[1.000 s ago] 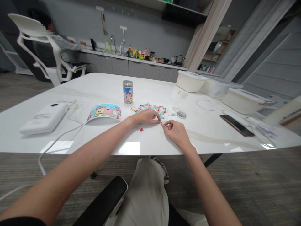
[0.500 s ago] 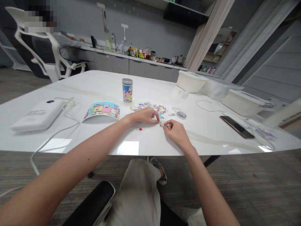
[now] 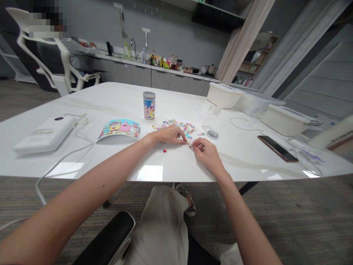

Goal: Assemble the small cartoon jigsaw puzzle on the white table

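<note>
My left hand and my right hand meet on the white table, both with fingers pinched on small jigsaw pieces between them. A loose pile of coloured puzzle pieces lies just beyond the hands. One stray piece sits near my left wrist. A cartoon reference picture curls on the table to the left. A cartoon-printed tin with a silver lid stands upright behind the pile.
A round lid lies right of the pile. A phone and white lidded tubs are on the right. A white device with cable is on the left. A person sits at the far counter by a white chair.
My right hand has slid a little left and forward, closing the gap to my left fingertips. The view shifted slightly between the earliest frame and now.
</note>
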`<state>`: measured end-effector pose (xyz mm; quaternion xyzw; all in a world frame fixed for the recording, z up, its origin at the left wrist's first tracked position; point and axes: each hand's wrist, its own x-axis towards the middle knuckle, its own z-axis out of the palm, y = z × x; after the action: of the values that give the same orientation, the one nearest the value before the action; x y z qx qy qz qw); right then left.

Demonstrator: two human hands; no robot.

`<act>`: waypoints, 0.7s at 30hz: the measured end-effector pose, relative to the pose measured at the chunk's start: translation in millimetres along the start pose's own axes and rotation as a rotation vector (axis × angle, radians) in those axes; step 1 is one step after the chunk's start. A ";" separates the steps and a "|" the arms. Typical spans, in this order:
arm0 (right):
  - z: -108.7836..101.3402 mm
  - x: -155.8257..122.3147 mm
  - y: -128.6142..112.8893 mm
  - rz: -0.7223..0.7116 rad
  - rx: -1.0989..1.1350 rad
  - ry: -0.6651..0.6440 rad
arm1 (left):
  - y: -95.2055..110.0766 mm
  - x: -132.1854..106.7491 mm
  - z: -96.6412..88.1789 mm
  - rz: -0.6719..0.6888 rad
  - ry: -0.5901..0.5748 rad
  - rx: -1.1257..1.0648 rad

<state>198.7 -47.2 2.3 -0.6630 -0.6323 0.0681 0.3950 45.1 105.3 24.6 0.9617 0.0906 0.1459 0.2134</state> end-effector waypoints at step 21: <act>0.0 -1.0 2.0 -0.050 -0.069 0.012 | 0.5 -1.0 0.1 -0.004 0.007 -0.012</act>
<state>200.1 -47.9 0.7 -0.6606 -0.6484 0.0325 0.3771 44.2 104.6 24.5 0.9597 0.0924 0.1495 0.2192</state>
